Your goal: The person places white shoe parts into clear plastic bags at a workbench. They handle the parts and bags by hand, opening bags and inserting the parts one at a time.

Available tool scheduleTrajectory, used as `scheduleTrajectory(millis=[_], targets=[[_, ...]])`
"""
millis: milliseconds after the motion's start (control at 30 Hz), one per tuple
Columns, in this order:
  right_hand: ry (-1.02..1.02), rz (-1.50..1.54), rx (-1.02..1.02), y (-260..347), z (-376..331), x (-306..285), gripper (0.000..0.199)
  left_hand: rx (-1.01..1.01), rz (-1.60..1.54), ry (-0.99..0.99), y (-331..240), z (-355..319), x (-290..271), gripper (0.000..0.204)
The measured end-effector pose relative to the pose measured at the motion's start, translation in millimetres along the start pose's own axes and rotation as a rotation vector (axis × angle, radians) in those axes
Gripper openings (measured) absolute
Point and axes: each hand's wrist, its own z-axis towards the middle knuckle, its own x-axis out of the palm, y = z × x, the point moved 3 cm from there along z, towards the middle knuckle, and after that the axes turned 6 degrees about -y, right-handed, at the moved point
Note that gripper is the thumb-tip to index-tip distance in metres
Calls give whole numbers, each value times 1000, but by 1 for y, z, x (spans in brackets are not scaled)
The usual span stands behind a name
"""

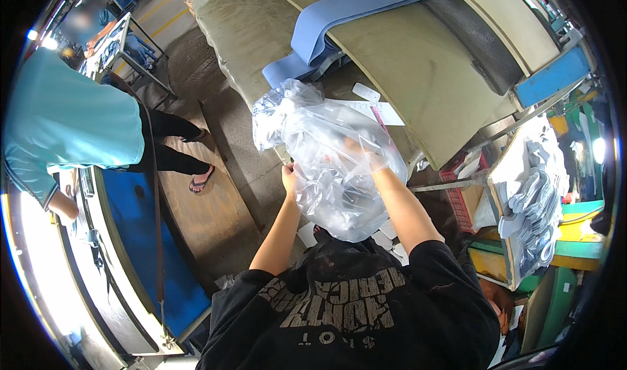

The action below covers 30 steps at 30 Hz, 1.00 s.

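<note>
"Left hand [289,177] grips the side of the clear plastic bag [339,203]; why?"
"Probably to steady it, there between black shirt [405,308] and olive table [411,69]."
"And the right hand [358,151]?"
"Beneath the film; its grip I cannot tell."

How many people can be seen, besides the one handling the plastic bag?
2: one person in a turquoise shirt, at left; another person farther back, at upper left. More may be hidden.

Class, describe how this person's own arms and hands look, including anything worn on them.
Short black sleeves leave both forearms bare, with no watch or bracelet visible. The left hand shows no glove; the right hand is hazy behind clear plastic.
</note>
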Motion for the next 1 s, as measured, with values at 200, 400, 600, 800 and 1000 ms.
scheduleTrajectory(millis=[200, 400, 600, 800, 1000], targets=[[70, 131, 30, 4, -9, -4, 75, 95, 405, -227, 9, 22, -16, 28], [173, 322, 116, -2, -13, -17, 79, 79, 580, -358, 39, 54, -49, 29], [-245, -216, -196, -5, -14, 9, 75, 166, 355, -302, -13, 28, -20, 27], [-84, 143, -270, -40, -74, 27, 71, 711, 591, 209, -129, -138, 71, 21], [457, -331, -435, 16, -196, -14, 50, 181, 1114, 872, -117, -165, 123, 32]])
